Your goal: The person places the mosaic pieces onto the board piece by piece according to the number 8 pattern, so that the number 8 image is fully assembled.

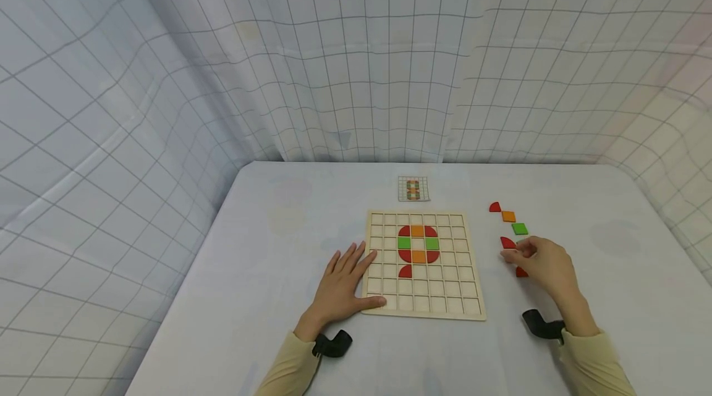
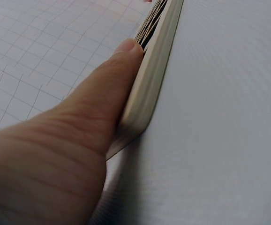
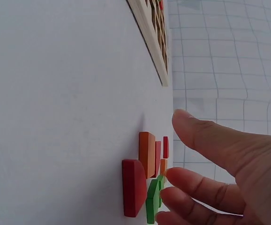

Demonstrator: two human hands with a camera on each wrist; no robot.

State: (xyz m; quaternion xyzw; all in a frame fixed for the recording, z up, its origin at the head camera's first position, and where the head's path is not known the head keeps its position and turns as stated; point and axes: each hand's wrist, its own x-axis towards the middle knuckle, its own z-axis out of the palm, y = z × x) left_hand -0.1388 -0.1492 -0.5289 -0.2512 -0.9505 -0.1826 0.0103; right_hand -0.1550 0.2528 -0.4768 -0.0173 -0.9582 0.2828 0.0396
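My left hand (image 1: pixel 340 291) rests on the left side of a wooden grid board (image 1: pixel 445 291), fingers spread. Its thumb (image 2: pixel 112 77) lies along the board's near corner. Set in the grid is a ring of red quarter-circle, orange and green tiles, with one more red tile (image 1: pixel 406 272) below it. Right of the board, my right hand (image 1: pixel 547 266) reaches over a group of loose tiles. In the right wrist view its thumb and fingers stand apart with nothing between them, fingertips beside a green tile (image 3: pixel 152 201). A red tile (image 3: pixel 133 187) and an orange tile (image 3: pixel 146 154) lie nearby.
A small pattern card (image 1: pixel 413 189) lies behind the board. Farther back in the loose group are a red tile (image 1: pixel 495 207), an orange tile (image 1: pixel 508 216) and a green tile (image 1: pixel 520 228). A grid-lined white curtain (image 1: pixel 367 75) hangs behind the white table (image 1: pixel 267 272).
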